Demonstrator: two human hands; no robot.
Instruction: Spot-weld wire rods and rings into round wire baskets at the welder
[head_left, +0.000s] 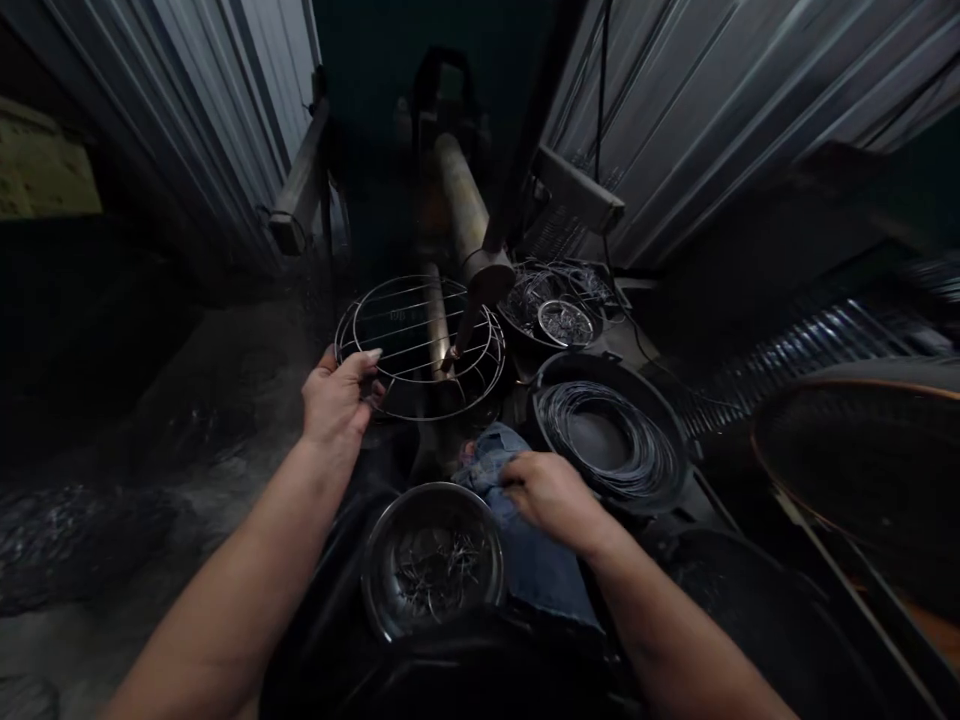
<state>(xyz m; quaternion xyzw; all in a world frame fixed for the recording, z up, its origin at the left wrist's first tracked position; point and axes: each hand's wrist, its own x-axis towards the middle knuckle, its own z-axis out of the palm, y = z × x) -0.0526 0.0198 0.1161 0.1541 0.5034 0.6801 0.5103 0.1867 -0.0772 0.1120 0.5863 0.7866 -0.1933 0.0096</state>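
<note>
My left hand (pixel 339 395) grips the near left edge of a round wire rack (pixel 409 382), its thumb on top of the rim. The rack has two wire rings and several parallel bars, and is held beside the welding machine's lower metal rod (pixel 437 325). My right hand (pixel 551 492) is closed on a crumpled blue cloth (pixel 495 460) above my lap. Between my arms sits a steel bowl (pixel 375 560) with short wire pieces (pixel 442 575) in it. What the right fingertips press on is partly hidden.
A thick cylindrical machine arm (pixel 465 210) reaches toward me above the rack. On the right stand a black pan (pixel 667 490) with wire rings (pixel 637 450) and a tray of small wire parts (pixel 566 323). Corrugated metal panels (pixel 675 90) rise behind.
</note>
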